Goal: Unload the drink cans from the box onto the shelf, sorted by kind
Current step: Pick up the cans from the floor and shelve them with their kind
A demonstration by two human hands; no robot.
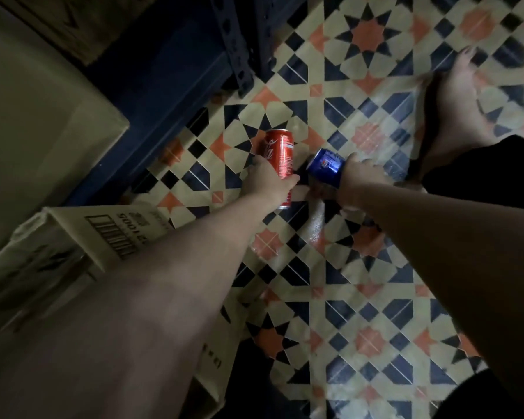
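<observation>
Red can (280, 160) gripped in my left hand (266, 184) mid-frame, blue can (325, 170) in my right hand (360, 179), cardboard box (73, 255) lower left, dark blue shelf (164, 95) upper left.

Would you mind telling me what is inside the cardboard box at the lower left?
Nothing of its inside shows. The cardboard box shows only its printed outer walls, and the left forearm crosses in front of it, so any remaining cans are hidden.
</observation>
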